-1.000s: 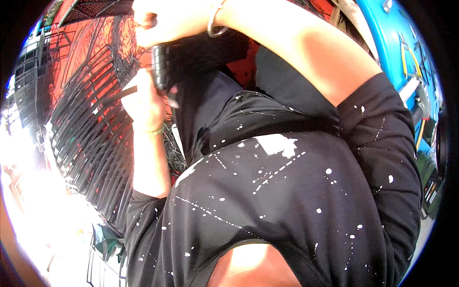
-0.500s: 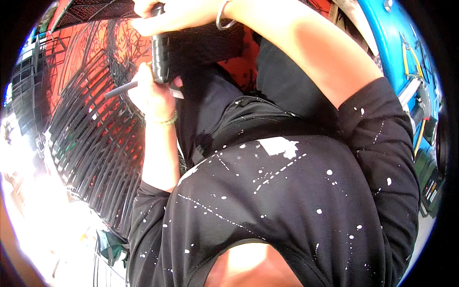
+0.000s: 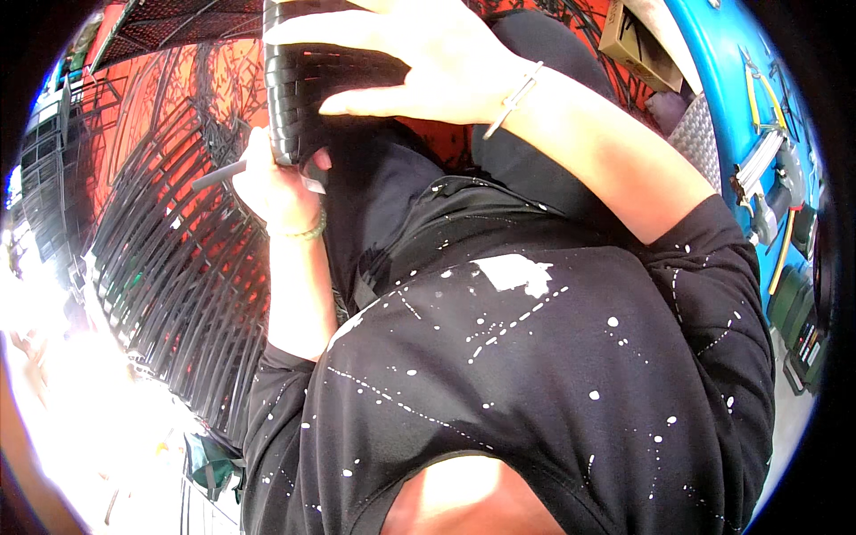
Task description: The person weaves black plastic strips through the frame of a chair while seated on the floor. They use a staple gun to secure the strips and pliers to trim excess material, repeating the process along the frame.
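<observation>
A black woven wicker piece [image 3: 283, 111] with a thick braided edge stands upright before me at the top. My left hand [image 3: 283, 194] is closed around the lower end of that edge. Out of the same hand, to the left, sticks a dark grey rod [image 3: 219, 176]; a small pale flat bit shows at the hand's other side, and I cannot tell if they belong together. My right hand [image 3: 428, 67], a bracelet at its wrist, reaches across the wicker with fingers stretched and spread. Its upper fingers are cut off by the picture's edge.
Many loose black strands [image 3: 178, 259] fan out at the left over a red surface [image 3: 241, 76]. A dark mesh panel [image 3: 178, 36] is at the top left. On the right, a blue surface [image 3: 704, 45] bears pliers [image 3: 758, 98] and other tools, with a cardboard box [image 3: 637, 45] beside it.
My right hand has opened from its grip near the top of the braided edge and moved right and down, fingers spread. The wicker has turned slightly; my left hand has shifted slightly down.
</observation>
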`<state>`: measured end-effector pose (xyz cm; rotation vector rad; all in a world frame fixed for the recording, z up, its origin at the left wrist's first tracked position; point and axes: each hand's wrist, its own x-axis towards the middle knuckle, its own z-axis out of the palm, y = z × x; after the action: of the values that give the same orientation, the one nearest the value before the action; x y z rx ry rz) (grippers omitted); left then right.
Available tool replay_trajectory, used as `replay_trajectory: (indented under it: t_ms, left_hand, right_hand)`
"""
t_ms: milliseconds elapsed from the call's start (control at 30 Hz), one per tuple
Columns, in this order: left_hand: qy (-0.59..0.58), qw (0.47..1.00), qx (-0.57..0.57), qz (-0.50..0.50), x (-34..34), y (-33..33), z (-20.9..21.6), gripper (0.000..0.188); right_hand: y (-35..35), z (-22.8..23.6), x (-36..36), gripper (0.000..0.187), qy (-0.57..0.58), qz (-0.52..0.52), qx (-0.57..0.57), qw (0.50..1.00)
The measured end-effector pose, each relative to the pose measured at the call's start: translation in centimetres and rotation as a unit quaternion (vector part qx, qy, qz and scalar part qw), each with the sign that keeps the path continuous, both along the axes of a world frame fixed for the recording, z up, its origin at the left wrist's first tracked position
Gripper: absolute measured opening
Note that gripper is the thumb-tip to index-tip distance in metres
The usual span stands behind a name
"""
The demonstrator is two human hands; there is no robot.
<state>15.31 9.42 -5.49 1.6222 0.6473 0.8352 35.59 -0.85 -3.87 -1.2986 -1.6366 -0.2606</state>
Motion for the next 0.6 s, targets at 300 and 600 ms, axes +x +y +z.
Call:
replay_trajectory:
  t_ms: [300,600]
  left_hand:
    - [-0.004,0.999,-0.048,0.019,-0.1,0.0,-0.4,0.048]
    - [0.005,0.997,-0.08,0.024,-0.5,0.6,-0.8,0.046]
  right_hand:
    - [0.3,1.5,-1.0,0.064,0.056,0.043,-0.054,0.996]
    - [0.7,1.3,-1.8,0.064,0.046,0.024,-0.057,0.997]
